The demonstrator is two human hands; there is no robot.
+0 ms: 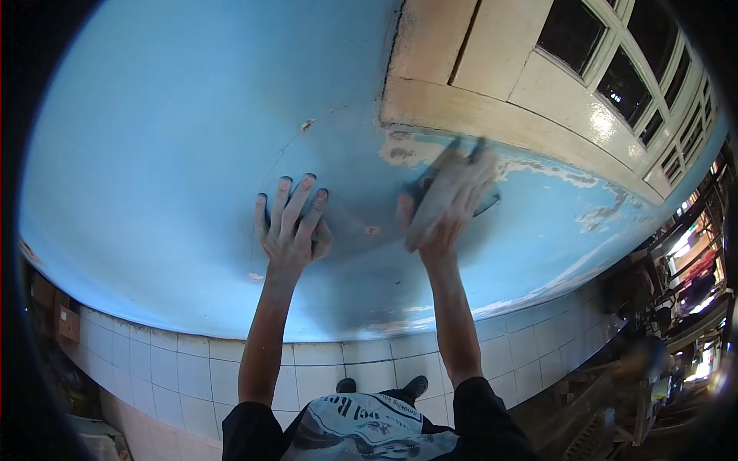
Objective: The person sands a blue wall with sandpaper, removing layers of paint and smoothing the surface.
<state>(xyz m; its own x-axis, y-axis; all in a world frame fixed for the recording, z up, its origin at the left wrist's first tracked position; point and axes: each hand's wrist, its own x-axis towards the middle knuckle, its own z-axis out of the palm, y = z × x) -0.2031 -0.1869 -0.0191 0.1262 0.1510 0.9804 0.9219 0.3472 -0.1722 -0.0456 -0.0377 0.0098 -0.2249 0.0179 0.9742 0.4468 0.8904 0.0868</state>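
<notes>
My left hand [289,227] rests with fingers spread on the light blue wall [192,138], its fingertips coated in pale dust. To the right, my right hand [453,200] is smeared by motion and pressed to the wall below the window frame. Under its palm and fingers is a dark, thin sheet that looks like sandpaper [489,203], mostly hidden, with a corner poking out on the right. Around that hand the paint is worn into patches, and a peeled patch [403,150] shows white and grey. A thin crack with a small chip [307,124] runs above my left hand.
A cream window frame [453,100] with dark glass panes [573,34] fills the upper right. White tiles [315,376] run along the bottom of the wall, where my shoes [416,385] show. Cluttered shelving and wooden pieces [646,399] stand at the right.
</notes>
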